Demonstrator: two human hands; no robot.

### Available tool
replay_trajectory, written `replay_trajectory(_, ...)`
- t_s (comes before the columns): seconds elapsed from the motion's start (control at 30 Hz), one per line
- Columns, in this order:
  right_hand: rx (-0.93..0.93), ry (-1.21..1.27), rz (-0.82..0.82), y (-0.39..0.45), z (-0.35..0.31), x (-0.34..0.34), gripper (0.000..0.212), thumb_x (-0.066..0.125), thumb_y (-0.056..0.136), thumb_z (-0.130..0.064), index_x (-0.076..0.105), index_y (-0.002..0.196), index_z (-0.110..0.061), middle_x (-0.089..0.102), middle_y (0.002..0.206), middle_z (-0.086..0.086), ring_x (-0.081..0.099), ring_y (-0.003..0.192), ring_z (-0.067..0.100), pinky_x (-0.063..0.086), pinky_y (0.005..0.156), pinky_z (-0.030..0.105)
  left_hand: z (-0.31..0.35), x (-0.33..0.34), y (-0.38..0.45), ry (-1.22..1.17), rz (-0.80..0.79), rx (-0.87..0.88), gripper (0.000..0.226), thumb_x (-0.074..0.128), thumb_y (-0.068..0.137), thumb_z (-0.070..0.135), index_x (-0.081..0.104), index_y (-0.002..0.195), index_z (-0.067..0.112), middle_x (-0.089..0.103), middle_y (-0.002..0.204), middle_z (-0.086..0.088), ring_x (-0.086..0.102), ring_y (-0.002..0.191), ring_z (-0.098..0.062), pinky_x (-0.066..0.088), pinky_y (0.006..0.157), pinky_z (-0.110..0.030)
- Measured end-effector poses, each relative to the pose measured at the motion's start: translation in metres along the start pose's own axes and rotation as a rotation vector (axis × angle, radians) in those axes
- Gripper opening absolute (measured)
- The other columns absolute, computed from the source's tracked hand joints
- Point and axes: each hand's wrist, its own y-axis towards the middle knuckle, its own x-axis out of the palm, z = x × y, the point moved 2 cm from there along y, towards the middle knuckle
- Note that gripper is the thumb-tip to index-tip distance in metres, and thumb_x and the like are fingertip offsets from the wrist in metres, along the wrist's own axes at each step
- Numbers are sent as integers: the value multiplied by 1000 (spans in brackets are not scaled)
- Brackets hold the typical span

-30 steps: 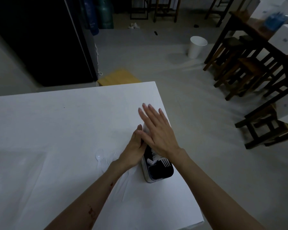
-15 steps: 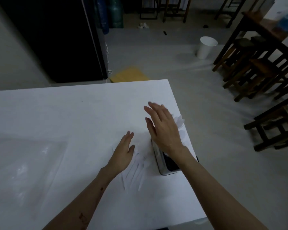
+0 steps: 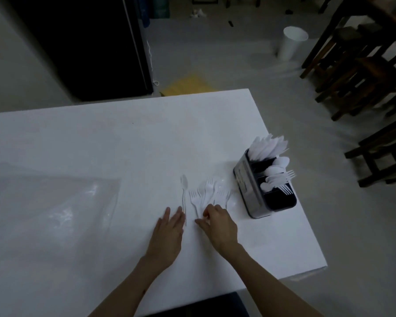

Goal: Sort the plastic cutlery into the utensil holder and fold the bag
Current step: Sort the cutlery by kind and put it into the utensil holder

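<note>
Covering fork (image 3: 206, 197) handles, right hand (image 3: 218, 227) hides its fingers' grip.

surface (image 3: 124, 143): white, smooth, matt
bag (image 3: 53, 202): clear thin plastic film, glossy, creased, lying left of the loose cutlery
holder (image 3: 249, 191): brushed metal wall with a dull sheen, black inner compartments
spoon (image 3: 184, 186): translucent white plastic, smooth, left of the forks
forks (image 3: 204, 193): same white plastic, beside the holder
stools (image 3: 364, 72): dark wood, beyond the surface
floor (image 3: 215, 53): grey, smooth, matt
</note>
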Motion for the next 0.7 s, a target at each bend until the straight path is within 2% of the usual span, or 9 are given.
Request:
replay_trajectory(0.1, 52, -18, 42, -2, -6, 9, 21, 60, 94, -37, 60, 102, -18, 61, 104, 0, 56, 98, 18, 50, 75, 31, -3, 2, -4, 8, 0, 26, 48, 35, 88, 31, 66, 119, 13, 60, 133, -4, 56, 122, -33, 53, 86, -43)
replay_trajectory(0.17, 119, 7, 79, -1, -9, 10, 18, 59, 95, -34, 60, 101, -17, 62, 104, 1, 58, 95, 18, 50, 74, 32, -4, 4, -5, -33, 21, 51, 40, 45, 91, 27, 64, 123, 11, 56, 137, -6, 51, 127, -34, 51, 92, -46)
replay_trajectory(0.23, 202, 35, 127, 0, -12, 9, 16, 57, 96, -30, 59, 102, -16, 62, 105, 1, 59, 95, 19, 51, 74, 33, -5, 6, -5, -88, 23, 69, 40, 54, 92, 19, 57, 131, 8, 47, 145, -8, 39, 137, -36, 41, 103, -49)
replay_trajectory(0.27, 218, 37, 163, 2, -14, 7, 15, 57, 96, -28, 58, 105, -16, 61, 106, 2, 60, 97, 20, 51, 74, 34, -6, 7, -6, -127, 33, 75, 42, 51, 95, 17, 52, 136, 8, 40, 150, -7, 30, 142, -34, 31, 110, -47)
replay_trajectory(0.33, 184, 29, 224, 5, -21, 6, 16, 57, 97, -26, 56, 109, -17, 61, 109, 2, 60, 99, 20, 52, 74, 34, -8, 6, -8, -238, 78, 75, 43, 39, 100, 16, 43, 142, 7, 30, 155, -4, 18, 147, -28, 14, 117, -36)
replay_trajectory(0.4, 117, 0, 191, 9, -31, 10, 21, 58, 97, -34, 57, 110, -18, 62, 109, 1, 61, 97, 19, 53, 74, 34, -10, 3, -9, -354, 130, 37, 42, 35, 102, 13, 39, 143, 7, 30, 155, -3, 17, 147, -20, 7, 116, -21)
replay_trajectory(0.5, 135, -27, 55, 15, -44, 21, 34, 59, 94, -47, 59, 109, -17, 61, 105, -1, 62, 93, 18, 51, 74, 31, -15, -8, -11, -518, 162, -70, 39, 37, 101, 13, 45, 139, 11, 42, 148, -3, 33, 140, -14, 15, 111, -13)
replay_trajectory(0.6, 278, 123, 28, 21, -47, 24, 24, 64, 93, -36, 62, 106, -17, 64, 103, 0, 60, 84, 15, 44, 68, 26, -19, -22, -10, -661, 172, -137, 34, 40, 100, 13, 51, 133, 13, 54, 133, -1, 49, 123, -12, 31, 102, -15)
replay_trajectory(0.7, 340, 296, 6, 25, -43, 25, 17, 64, 92, -33, 65, 100, -18, 69, 95, -2, 63, 82, 14, 48, 69, 27, -22, -34, -2, -746, 194, -206, 32, 41, 101, 17, 55, 129, 13, 59, 127, 1, 54, 115, -10, 35, 94, -15)
